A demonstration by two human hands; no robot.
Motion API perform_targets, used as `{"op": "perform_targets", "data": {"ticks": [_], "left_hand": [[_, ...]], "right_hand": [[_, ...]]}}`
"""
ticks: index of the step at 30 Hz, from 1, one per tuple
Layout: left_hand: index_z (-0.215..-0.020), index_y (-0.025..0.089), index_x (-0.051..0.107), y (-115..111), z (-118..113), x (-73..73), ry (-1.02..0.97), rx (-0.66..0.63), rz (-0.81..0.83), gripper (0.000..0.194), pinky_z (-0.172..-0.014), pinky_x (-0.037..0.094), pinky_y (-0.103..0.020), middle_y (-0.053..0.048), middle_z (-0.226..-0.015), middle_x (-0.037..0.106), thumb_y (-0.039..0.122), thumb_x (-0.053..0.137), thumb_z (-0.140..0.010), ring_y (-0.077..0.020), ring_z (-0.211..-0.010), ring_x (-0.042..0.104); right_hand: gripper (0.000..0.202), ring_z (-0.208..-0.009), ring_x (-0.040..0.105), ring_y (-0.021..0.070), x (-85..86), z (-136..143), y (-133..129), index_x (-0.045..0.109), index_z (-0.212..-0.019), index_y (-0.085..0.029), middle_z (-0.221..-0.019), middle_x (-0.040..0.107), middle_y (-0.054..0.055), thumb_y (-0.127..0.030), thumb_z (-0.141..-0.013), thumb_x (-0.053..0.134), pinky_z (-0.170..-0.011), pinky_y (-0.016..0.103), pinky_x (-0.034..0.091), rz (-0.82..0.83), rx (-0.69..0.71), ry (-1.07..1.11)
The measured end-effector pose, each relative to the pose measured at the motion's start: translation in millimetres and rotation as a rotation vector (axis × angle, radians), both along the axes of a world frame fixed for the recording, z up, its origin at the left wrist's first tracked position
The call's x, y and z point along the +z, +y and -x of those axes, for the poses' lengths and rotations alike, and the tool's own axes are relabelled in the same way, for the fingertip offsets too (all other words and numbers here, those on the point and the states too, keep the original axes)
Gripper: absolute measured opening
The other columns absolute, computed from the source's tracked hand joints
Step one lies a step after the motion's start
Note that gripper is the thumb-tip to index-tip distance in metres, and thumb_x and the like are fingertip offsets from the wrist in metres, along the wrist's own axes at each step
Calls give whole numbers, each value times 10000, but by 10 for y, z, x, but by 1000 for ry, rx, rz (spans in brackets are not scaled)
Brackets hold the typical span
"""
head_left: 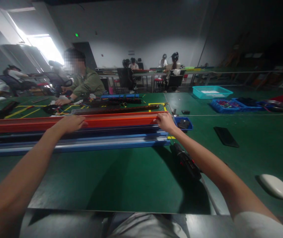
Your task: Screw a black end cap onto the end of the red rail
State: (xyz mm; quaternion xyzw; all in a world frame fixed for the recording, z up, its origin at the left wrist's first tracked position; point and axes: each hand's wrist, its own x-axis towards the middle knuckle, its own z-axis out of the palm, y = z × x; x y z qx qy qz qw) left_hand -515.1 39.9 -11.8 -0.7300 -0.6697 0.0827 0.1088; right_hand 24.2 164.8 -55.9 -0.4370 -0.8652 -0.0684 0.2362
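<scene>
Both of my hands grip a long orange channel-shaped bar (119,121) that runs across the bench from the left edge of view. My left hand (72,123) is closed over it near the middle of the view. At its right end my right hand (165,122) pinches the rim, fingers curled over the top. Nearer to me a long blue bar (111,142) lies parallel to the orange one, with a darker blue bar (121,131) between them. A black corded electric screwdriver (186,162) lies on the bench below my right forearm.
The green bench (131,181) carries a small blue bin (190,125) of dark parts, a black phone-like slab (226,137) and a white rounded object (277,187) at right. Farther back stand a turquoise tray (212,92) and blue bins (225,106). A co-worker (89,81) sits opposite.
</scene>
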Motion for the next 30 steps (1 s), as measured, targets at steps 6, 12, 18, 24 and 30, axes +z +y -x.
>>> {"op": "perform_targets", "data": {"ticks": [6,12,18,24,30], "left_hand": [[-1107,106,716,-130,-59,-14,113,59,50,439,-957,545,-409,-231,-1228,787,420,411,-1069,-321,-1077,750],[-1107,101,721,-259,-54,-38,141,67,89,493,-987,542,-406,-218,-1230,790,442,366,-1079,-312,-1095,747],[-1108,109,730,-351,-87,-40,158,78,111,470,-966,560,-407,-209,-1203,799,409,369,-1066,-309,-1061,760],[-1139,101,726,-418,-55,-100,170,91,126,471,-994,565,-420,-211,-1250,791,380,356,-1061,-315,-1103,750],[-1213,79,725,-530,-22,-149,149,83,135,521,-1087,540,-460,-230,-1327,763,379,330,-1055,-336,-1203,726]], "right_hand": [[189,-936,732,301,-56,-3,-104,769,-918,-160,-1023,841,163,-246,-1051,667,-800,353,393,1,2,-6],[200,-914,724,304,-117,-8,-224,755,-903,-167,-984,830,164,-250,-1053,653,-788,359,390,-4,13,-11],[194,-934,720,316,-130,-3,-330,747,-901,-167,-982,822,171,-230,-1050,640,-805,371,382,-5,19,3],[199,-928,720,314,-143,-29,-417,734,-871,-173,-973,823,161,-212,-1045,647,-803,369,375,5,17,11],[200,-930,717,314,-182,-44,-534,732,-875,-171,-982,821,162,-228,-1051,656,-790,370,363,17,20,12]]}}
